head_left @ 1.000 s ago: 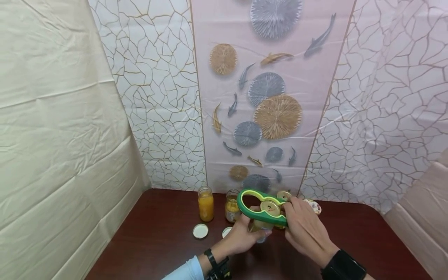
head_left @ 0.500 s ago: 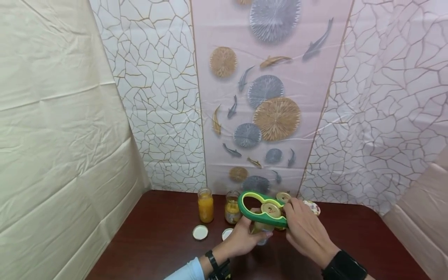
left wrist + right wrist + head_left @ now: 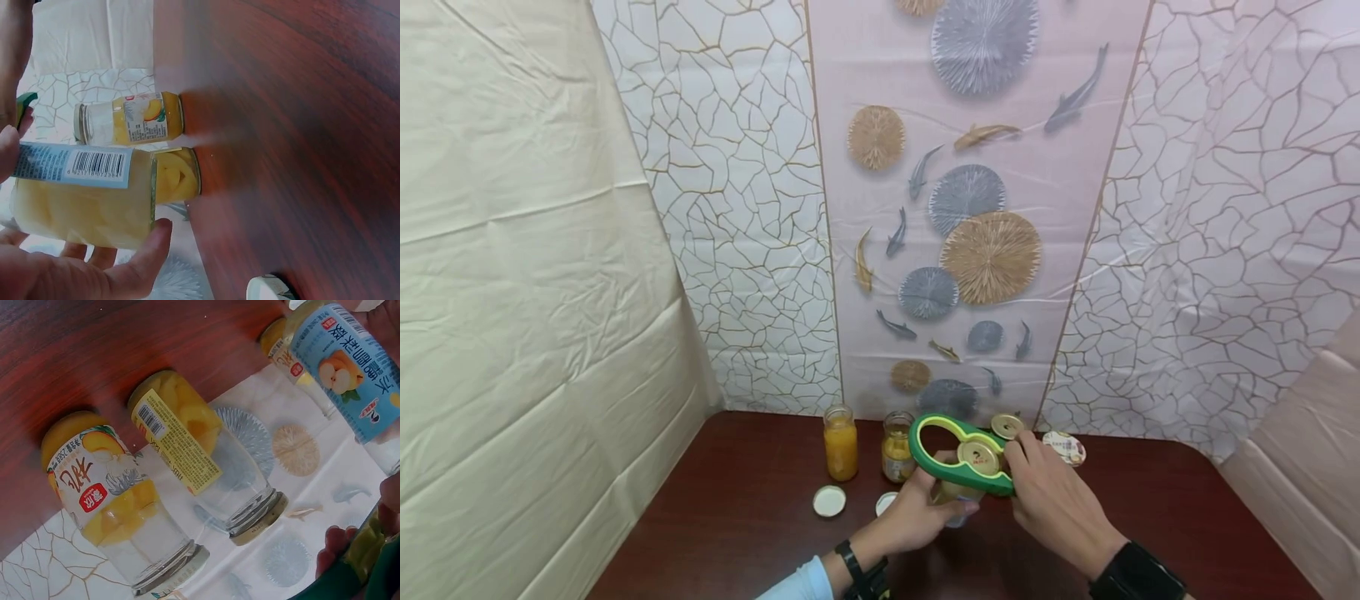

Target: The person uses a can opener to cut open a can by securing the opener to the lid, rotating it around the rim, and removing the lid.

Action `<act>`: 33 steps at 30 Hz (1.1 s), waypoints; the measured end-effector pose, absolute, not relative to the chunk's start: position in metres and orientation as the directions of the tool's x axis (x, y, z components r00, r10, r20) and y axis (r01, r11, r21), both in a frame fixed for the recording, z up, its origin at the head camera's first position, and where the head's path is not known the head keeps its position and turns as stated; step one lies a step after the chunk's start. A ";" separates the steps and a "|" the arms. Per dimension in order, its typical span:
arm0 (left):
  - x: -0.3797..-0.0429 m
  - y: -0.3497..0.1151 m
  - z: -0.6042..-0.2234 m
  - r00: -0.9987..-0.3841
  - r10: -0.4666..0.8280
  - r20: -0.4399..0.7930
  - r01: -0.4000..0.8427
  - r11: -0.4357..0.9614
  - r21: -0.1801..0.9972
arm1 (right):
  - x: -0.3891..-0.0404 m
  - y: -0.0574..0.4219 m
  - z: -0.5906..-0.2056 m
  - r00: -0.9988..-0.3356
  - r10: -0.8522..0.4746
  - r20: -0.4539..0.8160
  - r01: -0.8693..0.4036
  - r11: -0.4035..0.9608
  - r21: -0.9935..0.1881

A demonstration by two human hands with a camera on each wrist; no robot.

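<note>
My left hand (image 3: 913,512) grips a glass jar of pale fruit (image 3: 81,215) from the side, fingers and thumb around its body. Its blue label (image 3: 344,369) shows pictured fruit in the right wrist view. The jar is held up off the table, its gold lid (image 3: 979,457) facing up. A green jar opener (image 3: 961,477) with a lime inner edge sits around that lid, its larger ring to the left. My right hand (image 3: 1056,500) grips the opener's handles at the right end; most of the handles are hidden under the fingers.
Two lidless jars stand at the back left, an orange-filled one (image 3: 841,446) and one with yellow fruit (image 3: 897,454). White-faced lids (image 3: 830,501) lie before them. Behind the hands are a gold-lidded jar (image 3: 1006,425) and a jar with a patterned lid (image 3: 1065,447).
The right hand and the opener's handle end have swung slightly toward the person, uncovering more of the patterned lid. The left hand keeps its hold on the jar. The head view has tilted a little.
</note>
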State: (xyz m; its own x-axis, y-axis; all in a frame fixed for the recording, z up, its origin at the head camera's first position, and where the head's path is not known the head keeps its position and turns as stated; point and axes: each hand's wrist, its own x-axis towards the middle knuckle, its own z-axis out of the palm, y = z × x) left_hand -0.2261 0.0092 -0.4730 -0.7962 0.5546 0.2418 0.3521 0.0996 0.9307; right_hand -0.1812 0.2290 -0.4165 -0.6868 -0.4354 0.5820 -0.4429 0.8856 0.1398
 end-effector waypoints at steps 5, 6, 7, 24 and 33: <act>-0.226 0.005 -0.473 -0.772 0.585 0.250 0.372 0.097 0.923 | -0.179 0.230 -0.416 -0.648 -0.452 0.613 -0.461 0.873 0.156; -0.226 0.005 -0.473 -0.765 0.591 0.256 0.381 0.094 0.920 | -0.179 0.230 -0.416 -0.641 -0.455 0.618 -0.463 0.872 0.161; -0.226 0.005 -0.473 -0.760 0.595 0.262 0.387 0.090 0.918 | -0.178 0.231 -0.416 -0.636 -0.459 0.620 -0.467 0.869 0.164; -0.224 0.003 -0.472 -0.761 0.603 0.241 0.373 0.102 0.922 | -0.178 0.234 -0.419 -0.618 -0.495 0.611 -0.491 0.850 0.193; -0.226 0.000 -0.472 -0.726 0.655 0.209 0.346 0.085 0.934 | -0.183 0.241 -0.422 -0.558 -0.509 0.656 -0.542 0.822 0.177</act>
